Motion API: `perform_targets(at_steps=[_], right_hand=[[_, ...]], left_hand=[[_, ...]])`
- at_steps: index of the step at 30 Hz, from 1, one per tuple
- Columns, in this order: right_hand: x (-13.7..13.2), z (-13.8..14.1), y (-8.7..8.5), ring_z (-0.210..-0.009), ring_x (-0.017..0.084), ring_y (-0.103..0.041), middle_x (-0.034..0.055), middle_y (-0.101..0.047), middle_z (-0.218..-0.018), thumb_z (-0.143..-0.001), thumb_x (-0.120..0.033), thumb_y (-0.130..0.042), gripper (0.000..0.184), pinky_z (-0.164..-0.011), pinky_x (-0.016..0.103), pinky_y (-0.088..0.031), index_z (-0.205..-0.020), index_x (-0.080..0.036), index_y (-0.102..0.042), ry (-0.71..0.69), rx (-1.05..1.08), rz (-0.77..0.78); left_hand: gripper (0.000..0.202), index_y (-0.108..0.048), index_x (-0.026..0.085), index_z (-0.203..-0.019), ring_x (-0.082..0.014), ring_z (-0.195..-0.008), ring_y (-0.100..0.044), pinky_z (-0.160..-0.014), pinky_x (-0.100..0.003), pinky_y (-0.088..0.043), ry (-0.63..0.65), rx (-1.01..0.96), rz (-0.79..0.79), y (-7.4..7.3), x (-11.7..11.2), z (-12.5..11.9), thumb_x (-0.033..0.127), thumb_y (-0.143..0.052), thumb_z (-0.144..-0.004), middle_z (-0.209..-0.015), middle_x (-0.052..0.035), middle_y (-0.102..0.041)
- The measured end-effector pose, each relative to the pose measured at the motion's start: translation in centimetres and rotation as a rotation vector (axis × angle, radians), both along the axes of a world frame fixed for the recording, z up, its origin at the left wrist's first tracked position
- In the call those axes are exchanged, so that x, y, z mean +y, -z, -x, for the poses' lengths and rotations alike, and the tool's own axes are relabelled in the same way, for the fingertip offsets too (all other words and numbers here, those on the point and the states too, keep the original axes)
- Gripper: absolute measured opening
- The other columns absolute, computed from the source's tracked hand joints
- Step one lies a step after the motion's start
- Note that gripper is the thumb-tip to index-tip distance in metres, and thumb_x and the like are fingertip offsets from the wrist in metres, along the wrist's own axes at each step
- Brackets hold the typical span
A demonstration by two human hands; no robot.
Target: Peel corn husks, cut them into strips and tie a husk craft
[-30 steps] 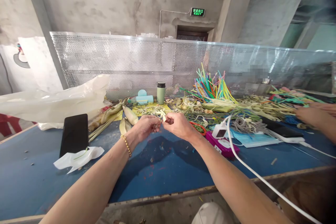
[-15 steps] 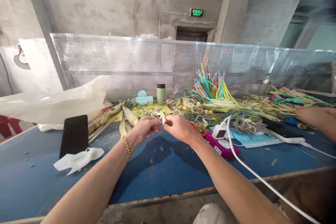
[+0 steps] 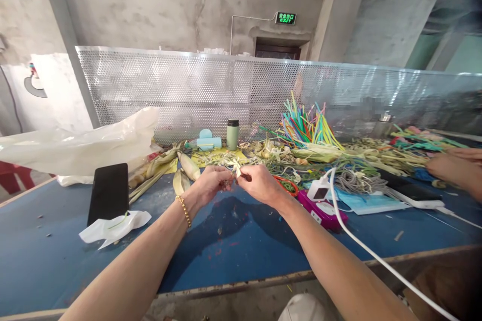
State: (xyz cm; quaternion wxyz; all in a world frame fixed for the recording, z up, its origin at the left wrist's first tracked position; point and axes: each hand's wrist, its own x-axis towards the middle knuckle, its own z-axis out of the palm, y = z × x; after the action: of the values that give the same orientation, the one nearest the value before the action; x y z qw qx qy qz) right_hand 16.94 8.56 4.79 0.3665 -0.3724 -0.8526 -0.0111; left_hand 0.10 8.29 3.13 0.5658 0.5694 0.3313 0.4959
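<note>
Pinching a pale, leafy-looking piece (image 3: 237, 166): right hand (image 3: 259, 181), thumb against fingers, above the table (image 3: 241, 266), between its near edge and the litter along the far edge. Left hand (image 3: 212, 181) just beside, fingers bunched together; can't tell what, if anything, they grip. Piece looks thin and dry; a hard tug could, I judge, tear it. A slackened pinch might drop it among similar dried strips (image 3: 271, 150), easily lost. White cable (image 3: 376, 255) crosses the near edge by the right forearm; an elbow snagging it could drag the purple power block (image 3: 329, 221).
</note>
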Motion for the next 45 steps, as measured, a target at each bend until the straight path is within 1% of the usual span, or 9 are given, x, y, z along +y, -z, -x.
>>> perform_targets(at_steps=[6,15,19,22,28,31,37,41,45], right_hand=[[-0.05,0.0,0.03,-0.049,0.008,-0.027,-0.0054,-0.032,-0.049,-0.076,-0.015,-0.052,0.029,-0.051,0.025,-0.02,-0.053,-0.019,-0.035,-0.014,0.031,-0.012],[-0.02,0.14,0.13,-0.049,0.009,-0.03,-0.0044,-0.037,-0.049,-0.076,-0.016,-0.053,0.026,-0.051,0.024,-0.022,-0.055,-0.019,-0.037,-0.012,0.028,-0.031],[-0.07,0.27,0.17,-0.05,0.009,-0.034,-0.0036,-0.044,-0.051,-0.073,-0.013,-0.054,0.021,-0.051,0.024,-0.024,-0.057,-0.019,-0.041,-0.002,0.056,-0.024],[-0.04,0.21,-0.12,-0.051,0.009,-0.035,-0.0037,-0.045,-0.052,-0.07,-0.01,-0.053,0.019,-0.052,0.023,-0.027,-0.057,-0.019,-0.042,-0.019,0.098,-0.009],[-0.02,-0.09,-0.68,-0.052,0.01,-0.042,-0.0025,-0.049,-0.055,-0.074,-0.017,-0.053,0.013,-0.053,0.022,-0.033,-0.061,-0.018,-0.053,-0.11,0.206,0.141],[-0.19,0.08,-0.53,-0.052,0.01,-0.044,-0.0026,-0.05,-0.054,-0.073,-0.018,-0.056,0.014,-0.054,0.022,-0.035,-0.06,-0.018,-0.051,-0.11,0.21,0.153],[-0.38,0.33,-0.3,-0.052,0.01,-0.044,-0.0034,-0.049,-0.053,-0.069,-0.015,-0.057,0.013,-0.054,0.022,-0.035,-0.059,-0.018,-0.05,-0.087,0.216,0.186],[-0.15,0.07,-0.44,-0.051,0.01,-0.046,-0.0033,-0.051,-0.053,-0.072,-0.018,-0.058,0.009,-0.052,0.022,-0.036,-0.063,-0.017,-0.055,-0.184,0.284,0.333],[-0.16,-0.2,-0.61,-0.047,0.009,-0.046,-0.0032,-0.054,-0.053,-0.076,-0.022,-0.059,0.01,-0.05,0.022,-0.036,-0.067,-0.016,-0.06,-0.262,0.337,0.445]], left_hand=[[0.011,-0.059,0.013,-0.055,-0.0109,-0.049,-0.049,-0.053,-0.026,-0.033,0.008,-0.015,0.002,-0.05,-0.07,-0.03,0.019,-0.067,-0.061,-0.05,-0.0015,-0.055],[0.012,-0.059,0.013,-0.054,-0.011,-0.049,-0.049,-0.053,-0.026,-0.033,0.012,-0.032,0.015,-0.15,-0.12,-0.09,0.018,-0.068,-0.061,-0.05,-0.002,-0.055],[0.01,-0.061,0.011,-0.056,-0.0104,-0.051,-0.05,-0.054,-0.025,-0.036,0.047,-0.088,0.063,-0.32,-0.36,-0.12,0.015,-0.069,-0.059,-0.052,-0.0013,-0.054],[0.008,-0.061,0.011,-0.057,-0.0108,-0.054,-0.051,-0.056,-0.025,-0.04,0.092,-0.134,0.089,-0.49,-0.53,-0.15,0.013,-0.069,-0.058,-0.055,-0.0015,-0.055],[0.008,-0.062,0.011,-0.057,-0.0106,-0.054,-0.052,-0.056,-0.025,-0.042,0.061,-0.164,0.1,-0.62,-0.38,-0.04,0.011,-0.069,-0.06,-0.057,-0.0011,-0.054],[0.01,-0.061,0.011,-0.056,-0.0106,-0.054,-0.051,-0.056,-0.025,-0.041,0.049,-0.14,0.088,-0.59,-0.33,0.01,0.013,-0.07,-0.062,-0.056,-0.0012,-0.053],[0.011,-0.061,0.012,-0.056,-0.0108,-0.054,-0.051,-0.056,-0.025,-0.042,0.059,-0.139,0.099,-0.62,-0.54,0.01,0.013,-0.071,-0.059,-0.056,-0.0012,-0.053],[0.006,-0.063,0.011,-0.058,-0.0114,-0.056,-0.053,-0.056,-0.025,-0.043,0.091,-0.161,0.093,-0.58,-0.37,0.18,0.012,-0.069,-0.059,-0.057,-0.0027,-0.056],[0.005,-0.064,0.011,-0.059,-0.0114,-0.057,-0.053,-0.057,-0.024,-0.043,0.12,-0.184,0.076,-0.57,-0.2,0.36,0.011,-0.069,-0.06,-0.058,-0.0025,-0.056]])
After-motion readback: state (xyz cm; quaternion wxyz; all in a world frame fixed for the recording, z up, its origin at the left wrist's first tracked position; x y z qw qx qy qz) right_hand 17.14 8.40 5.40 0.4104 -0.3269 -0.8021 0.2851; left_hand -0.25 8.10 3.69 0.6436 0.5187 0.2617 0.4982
